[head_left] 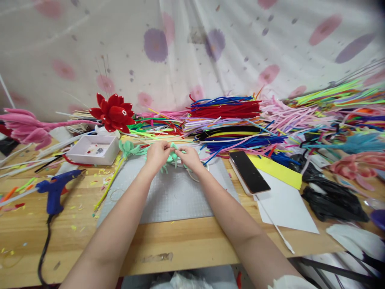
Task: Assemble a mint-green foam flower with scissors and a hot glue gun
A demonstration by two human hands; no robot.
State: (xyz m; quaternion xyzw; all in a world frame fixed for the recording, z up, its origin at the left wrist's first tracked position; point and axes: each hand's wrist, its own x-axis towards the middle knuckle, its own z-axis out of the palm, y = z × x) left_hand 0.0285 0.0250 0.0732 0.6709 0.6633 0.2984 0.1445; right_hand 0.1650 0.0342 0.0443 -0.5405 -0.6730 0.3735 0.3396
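Observation:
Over the back part of a grey cutting mat [180,204], my left hand [158,155] and my right hand [189,157] work close together. Both have their fingertips pinched on a mint-green pipe-cleaner piece [174,155], and some of its loops hang below the fingers. The fingers partly hide its shape. Left of my hands lies a mint-green pipe-cleaner flower [128,147] with a yellow-green stem [110,186]. A pale ring-like loop [197,176] rests under my right hand.
A blue glue gun [58,190] with a black cord lies left, near a white box [94,149] and a red flower [112,113]. Bundles of pipe cleaners [225,109] line the back. A phone [249,171], white paper [288,204] and a black plastic bag [333,198] lie right.

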